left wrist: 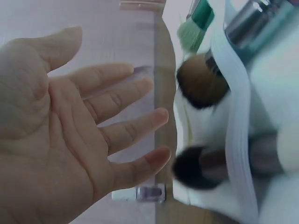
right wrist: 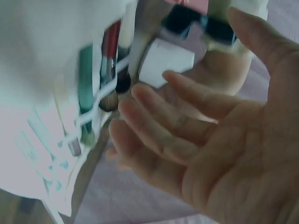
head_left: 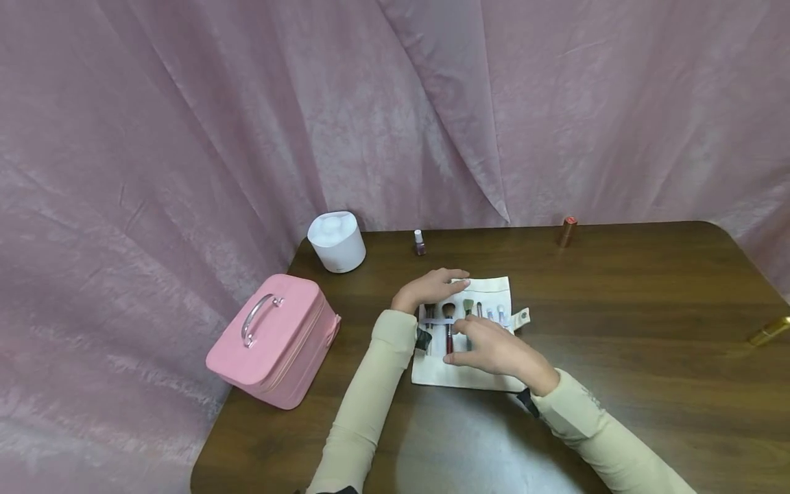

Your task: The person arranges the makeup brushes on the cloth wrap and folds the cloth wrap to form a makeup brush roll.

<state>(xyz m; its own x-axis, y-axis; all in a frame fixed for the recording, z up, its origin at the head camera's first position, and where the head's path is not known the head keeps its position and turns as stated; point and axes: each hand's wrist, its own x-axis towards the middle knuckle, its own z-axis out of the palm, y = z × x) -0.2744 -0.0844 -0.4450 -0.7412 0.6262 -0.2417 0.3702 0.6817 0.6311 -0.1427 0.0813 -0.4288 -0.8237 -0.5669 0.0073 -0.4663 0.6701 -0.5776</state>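
A cream fabric brush roll lies unrolled on the table, with several makeup brushes under a pale elastic band. Among them are a red-handled brush with brown bristles, a green brush and a dark-bristled brush. My left hand hovers at the roll's far left edge, fingers extended, palm bare in the left wrist view. Over the roll's middle, my right hand has its fingers loosely bent and thumb apart. It holds nothing in the right wrist view, and it hides part of the brushes.
Left of the roll stands a pink case with a metal handle. Along the back are a white round container, a small nail polish bottle and a copper-coloured tube. A gold tube lies at the right; pink curtain hangs behind.
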